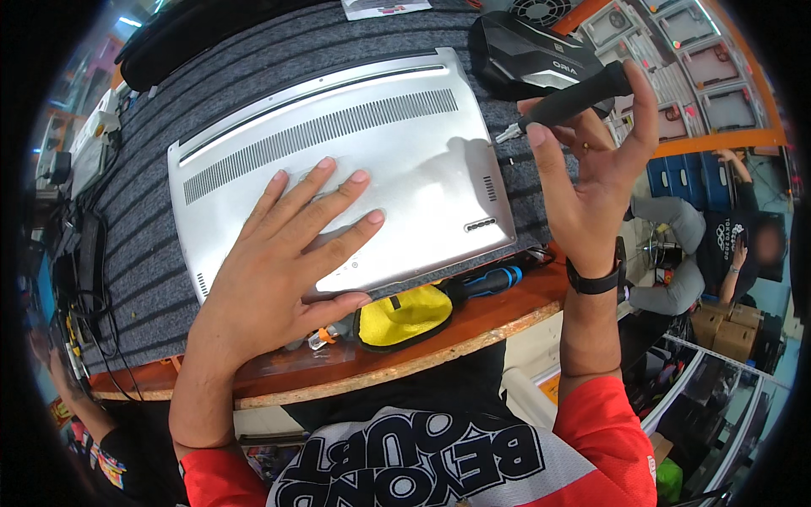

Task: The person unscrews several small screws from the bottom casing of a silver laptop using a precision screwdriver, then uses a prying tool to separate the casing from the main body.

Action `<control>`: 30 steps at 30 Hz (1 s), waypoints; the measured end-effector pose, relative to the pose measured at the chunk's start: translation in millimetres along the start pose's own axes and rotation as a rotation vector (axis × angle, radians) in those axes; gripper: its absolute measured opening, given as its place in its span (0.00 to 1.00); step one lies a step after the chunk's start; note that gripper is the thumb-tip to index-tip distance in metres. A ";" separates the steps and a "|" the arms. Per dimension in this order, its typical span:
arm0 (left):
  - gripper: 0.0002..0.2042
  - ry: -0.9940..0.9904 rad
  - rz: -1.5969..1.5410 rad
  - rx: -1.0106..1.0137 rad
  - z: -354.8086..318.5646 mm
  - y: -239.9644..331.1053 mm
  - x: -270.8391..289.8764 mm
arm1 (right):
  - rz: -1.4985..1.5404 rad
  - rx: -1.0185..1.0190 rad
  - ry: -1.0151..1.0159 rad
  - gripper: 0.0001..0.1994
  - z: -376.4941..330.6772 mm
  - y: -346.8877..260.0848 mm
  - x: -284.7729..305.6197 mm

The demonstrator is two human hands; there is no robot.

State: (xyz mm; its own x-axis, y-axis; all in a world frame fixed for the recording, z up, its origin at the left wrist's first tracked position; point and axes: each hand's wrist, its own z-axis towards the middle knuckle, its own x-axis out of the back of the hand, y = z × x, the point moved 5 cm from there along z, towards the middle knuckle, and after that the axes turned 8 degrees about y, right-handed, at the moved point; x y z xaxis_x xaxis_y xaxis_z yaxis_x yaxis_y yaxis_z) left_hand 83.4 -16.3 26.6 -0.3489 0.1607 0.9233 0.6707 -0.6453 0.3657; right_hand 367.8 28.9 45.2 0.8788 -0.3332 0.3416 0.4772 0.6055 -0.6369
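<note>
A silver laptop (405, 144) lies upside down on a grey striped mat (152, 270), its vented bottom cover facing up. My left hand (287, 253) rests flat on the cover, fingers spread. My right hand (591, 177) holds a black-handled screwdriver (574, 100) above the laptop's right edge. Its metal tip points down and left at the cover's right rim.
A black case (524, 51) sits beyond the laptop. A blue-and-black screwdriver (490, 280) and a yellow-and-black pouch (405, 317) lie on the orange table edge (507, 317). Cables (84, 287) crowd the left. Another person (718, 245) sits at the right, beside cardboard boxes (726, 329).
</note>
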 end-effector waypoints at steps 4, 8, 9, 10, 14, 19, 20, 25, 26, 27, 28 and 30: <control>0.37 0.002 -0.005 0.004 -0.6 -0.2 -0.1 | -0.130 0.064 -0.003 0.44 0.5 -2.1 2.1; 0.37 -0.001 -0.011 0.003 0.8 0.6 1.6 | -0.020 0.020 0.012 0.46 0.0 -0.3 3.5; 0.37 -0.001 -0.010 0.000 1.0 0.3 1.1 | 0.001 0.005 0.016 0.46 -0.1 0.4 3.7; 0.37 0.000 -0.008 -0.001 0.9 0.4 0.8 | 0.024 -0.009 0.019 0.47 -0.1 1.4 3.5; 0.37 0.000 -0.002 0.007 -0.4 0.3 0.8 | -0.071 0.012 0.013 0.44 1.4 -0.7 3.7; 0.37 0.003 0.001 0.011 -0.8 0.0 0.1 | -0.074 0.056 0.035 0.43 2.1 -1.3 4.7; 0.37 0.003 0.001 0.010 -0.8 -0.1 0.0 | -0.022 0.039 0.041 0.43 1.6 -1.8 4.8; 0.37 0.009 0.000 0.010 -0.8 -0.6 -0.6 | 0.012 0.010 0.067 0.42 2.3 -3.5 3.1; 0.37 0.007 0.001 0.012 -0.9 -0.7 -0.8 | -0.037 0.031 0.065 0.41 1.4 -1.9 4.7; 0.37 0.005 0.002 0.013 -1.0 -0.7 -1.0 | -0.086 0.053 0.063 0.40 0.8 -1.2 5.7; 0.37 0.003 0.003 0.014 -1.1 -0.6 -0.8 | -0.095 0.063 0.061 0.39 0.8 -1.4 6.0; 0.37 0.004 0.005 0.011 -1.1 -0.6 -0.4 | -0.115 0.082 0.056 0.38 0.9 -2.1 6.2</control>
State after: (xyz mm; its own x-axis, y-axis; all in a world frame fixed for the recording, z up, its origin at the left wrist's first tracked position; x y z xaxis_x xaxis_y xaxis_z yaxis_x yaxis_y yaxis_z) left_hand 82.4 -16.8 25.9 -0.3477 0.1546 0.9248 0.6795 -0.6380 0.3622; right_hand 372.2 26.2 49.3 0.8178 -0.4420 0.3686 0.5754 0.6171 -0.5367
